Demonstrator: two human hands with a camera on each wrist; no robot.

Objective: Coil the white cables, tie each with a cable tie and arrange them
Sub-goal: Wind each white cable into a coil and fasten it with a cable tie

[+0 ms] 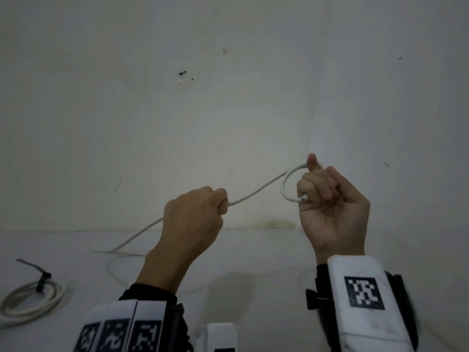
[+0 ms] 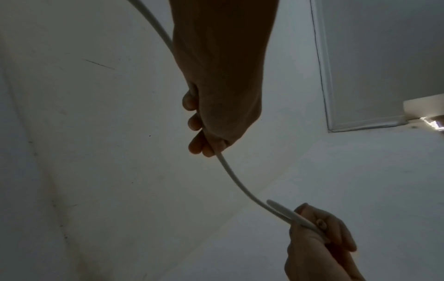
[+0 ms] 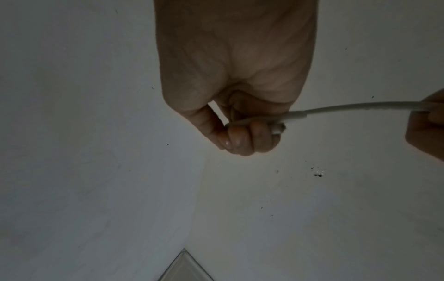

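A white cable (image 1: 256, 192) stretches in the air between my two hands. My right hand (image 1: 327, 199) holds its plug end with curled fingers, one small loop (image 1: 285, 184) standing out to its left. My left hand (image 1: 195, 214) is a fist round the cable further along. From there the cable drops to the white table (image 1: 253, 255) and trails left. In the left wrist view the cable (image 2: 230, 171) leaves my left hand's fingers (image 2: 199, 144) and runs down to the right hand (image 2: 319, 239). In the right wrist view the right hand's fingers (image 3: 247, 136) curl over the cable (image 3: 336, 108).
A coiled white cable (image 1: 33, 298) bound with a black cable tie (image 1: 42, 280) lies at the table's left front. A stained white wall (image 1: 228, 97) rises right behind the table. A loose bend of cable (image 1: 111, 270) lies on the table near my left forearm.
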